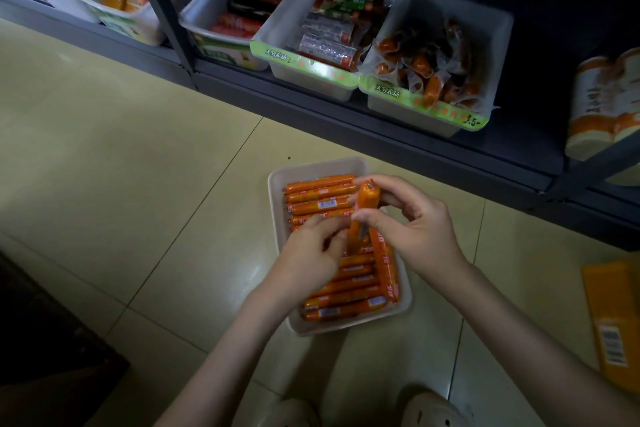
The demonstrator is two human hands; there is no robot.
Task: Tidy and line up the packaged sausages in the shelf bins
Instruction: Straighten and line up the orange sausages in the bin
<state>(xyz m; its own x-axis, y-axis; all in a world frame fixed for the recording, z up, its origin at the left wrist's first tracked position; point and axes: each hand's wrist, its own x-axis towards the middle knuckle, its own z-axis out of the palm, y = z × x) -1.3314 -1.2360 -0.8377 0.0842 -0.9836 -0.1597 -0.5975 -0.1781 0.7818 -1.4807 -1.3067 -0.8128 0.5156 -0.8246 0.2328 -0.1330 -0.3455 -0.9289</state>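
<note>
Shelf (pixel 381 135) along the top | bin (pixel 276 184) on floor, sausages (pixel 318 196) lying in rows | right hand (pixel 415 225) over bin, thumb and fingers pinching one sausage (pixel 367 199) upright | left hand (pixel 308 256) curled, pinching its lower end

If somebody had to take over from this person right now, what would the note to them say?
Hands: the right hand grips the top of one orange sausage, held upright over the floor bin. The left hand seems to pinch its lower end.
Things: the floor bin sits on the tiles in front of the shelf. Lined-up sausages lie in rows across it, and crosswise sausages lie along its right side.
Done: most rows look neat.
Left: lay the held sausage in line, turn the crosswise ones, then probably return the bin to the shelf. The packets in the rightmost shelf bin look jumbled.
</note>
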